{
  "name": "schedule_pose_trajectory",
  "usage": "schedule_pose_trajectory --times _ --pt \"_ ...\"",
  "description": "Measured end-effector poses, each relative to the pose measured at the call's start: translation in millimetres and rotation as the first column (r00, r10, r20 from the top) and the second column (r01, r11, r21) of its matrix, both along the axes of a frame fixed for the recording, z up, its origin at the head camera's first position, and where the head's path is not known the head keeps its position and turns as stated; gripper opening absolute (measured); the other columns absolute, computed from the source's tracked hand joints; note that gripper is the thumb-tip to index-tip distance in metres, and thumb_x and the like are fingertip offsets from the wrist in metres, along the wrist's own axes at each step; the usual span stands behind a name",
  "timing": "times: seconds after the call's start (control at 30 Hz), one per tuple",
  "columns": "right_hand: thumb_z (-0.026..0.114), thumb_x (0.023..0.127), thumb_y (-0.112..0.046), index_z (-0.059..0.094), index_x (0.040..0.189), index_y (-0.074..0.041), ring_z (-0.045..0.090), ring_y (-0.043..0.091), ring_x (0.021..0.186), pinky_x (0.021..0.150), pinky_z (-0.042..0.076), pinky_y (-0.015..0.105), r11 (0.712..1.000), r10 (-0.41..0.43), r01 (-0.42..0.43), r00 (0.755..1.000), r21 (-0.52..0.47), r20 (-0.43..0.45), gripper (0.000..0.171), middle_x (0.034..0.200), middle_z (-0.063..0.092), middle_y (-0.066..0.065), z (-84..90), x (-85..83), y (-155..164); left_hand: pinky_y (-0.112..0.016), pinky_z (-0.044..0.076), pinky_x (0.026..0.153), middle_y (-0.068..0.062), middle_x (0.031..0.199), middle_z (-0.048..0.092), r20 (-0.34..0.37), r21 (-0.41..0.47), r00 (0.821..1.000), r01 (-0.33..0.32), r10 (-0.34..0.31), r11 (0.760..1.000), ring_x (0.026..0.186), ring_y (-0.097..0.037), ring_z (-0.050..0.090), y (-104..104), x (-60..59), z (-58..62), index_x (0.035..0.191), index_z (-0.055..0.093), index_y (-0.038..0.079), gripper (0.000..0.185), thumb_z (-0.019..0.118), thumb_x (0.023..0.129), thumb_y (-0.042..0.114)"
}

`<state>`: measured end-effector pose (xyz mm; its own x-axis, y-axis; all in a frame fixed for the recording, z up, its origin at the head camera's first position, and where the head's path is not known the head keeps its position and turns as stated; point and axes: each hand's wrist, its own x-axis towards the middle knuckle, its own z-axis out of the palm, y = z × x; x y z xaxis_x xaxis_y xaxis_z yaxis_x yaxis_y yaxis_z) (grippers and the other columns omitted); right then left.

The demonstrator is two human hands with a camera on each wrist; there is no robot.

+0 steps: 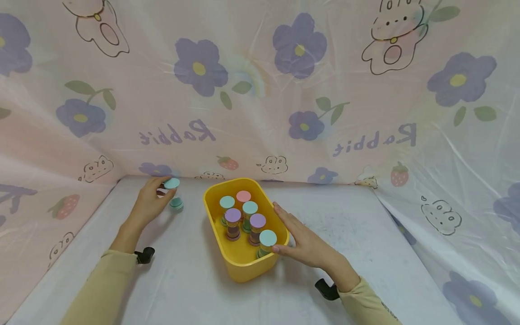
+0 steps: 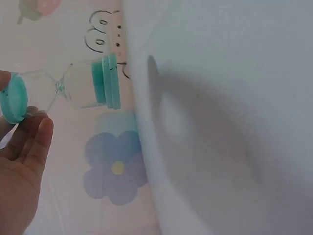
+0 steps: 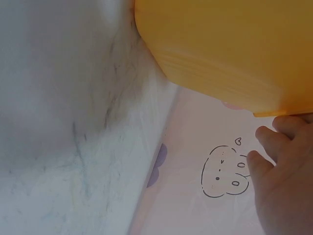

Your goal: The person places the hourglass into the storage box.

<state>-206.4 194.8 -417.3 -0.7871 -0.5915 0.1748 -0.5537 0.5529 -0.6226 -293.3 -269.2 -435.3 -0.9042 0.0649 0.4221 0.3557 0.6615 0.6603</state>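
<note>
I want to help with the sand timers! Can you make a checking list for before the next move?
1. Left hand has the teal sand timer: ok, fingers pinch its top cap.
2. Timer standing on the table: cannot tell.
3. Right hand steadies the yellow bin: ok, straight fingers rest on its rim.
4. Six timers in the bin stand upright: ok.
5. Room left in the bin: ok, bare floor near the front.

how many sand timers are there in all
7. Six stand in the yellow bin: teal, pink, teal, purple, purple, teal. The seventh, the teal timer, is held by the left hand outside. More could be hidden below.
</note>
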Motion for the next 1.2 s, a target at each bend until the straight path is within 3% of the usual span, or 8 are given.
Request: schedule_pose_trajectory --times 0.2,0.3,0.57,0.9,1.2 --pt "0.072 0.096 -0.047 0.013 0.169 -0.024 0.017 0.030 0.159 0.125 0.017 0.060 1.000 0.001 -0.001 1.000 0.009 -0.013 0.097 0.174 0.012 -0.007 0.7 -0.1 0 -0.019 0.049 0.089 -0.027 0.126 0.054 -0.085 0.051 0.996 0.005 -0.001 0.999 0.114 -0.041 0.057 10 10.7 7.5 0.138 0.053 -0.013 0.044 0.067 0.101 0.007" --pt "0.072 0.096 -0.047 0.013 0.169 -0.023 0.017 0.027 0.159 0.127 0.015 0.056 1.000 0.005 -0.004 0.999 0.015 -0.032 0.097 0.174 0.012 -0.007 0.4 -0.5 0 -0.012 0.046 0.088 -0.026 0.125 0.055 -0.120 0.081 0.993 0.012 -0.002 0.997 0.112 -0.039 0.058 16 15.8 12.4 0.137 0.055 -0.012 0.042 0.068 0.100 0.005" --pt "0.072 0.096 -0.047 0.016 0.168 -0.018 0.019 0.026 0.159 0.127 0.015 0.053 0.999 0.023 -0.019 0.994 0.040 -0.105 0.096 0.174 0.014 -0.003 0.3 -1.6 0 -0.012 0.045 0.088 -0.023 0.117 0.059 -0.246 0.100 0.969 0.021 0.004 0.995 0.104 -0.033 0.060 31 29.7 29.3 0.135 0.057 -0.010 0.042 0.069 0.096 -0.003" --pt "0.067 0.098 -0.052 0.019 0.167 -0.010 0.022 0.026 0.158 0.126 0.019 0.056 0.995 0.051 -0.029 0.972 0.099 -0.231 0.094 0.173 0.017 0.005 -2.0 -3.8 0 -0.007 0.043 0.091 -0.022 0.120 0.061 -0.343 0.108 0.939 0.014 0.024 0.994 0.101 -0.005 0.053 50 45.0 51.4 0.134 0.060 -0.009 0.044 0.071 0.091 -0.005" --pt "0.067 0.098 -0.051 0.020 0.166 -0.009 0.022 0.025 0.158 0.127 0.018 0.053 0.994 0.057 -0.032 0.966 0.103 -0.251 0.093 0.173 0.018 0.006 -1.7 -4.0 0 -0.008 0.046 0.092 -0.020 0.123 0.062 -0.383 0.135 0.924 0.075 -0.018 0.988 0.100 -0.006 0.054 66 59.8 75.0 0.133 0.062 -0.007 0.043 0.072 0.091 -0.006"
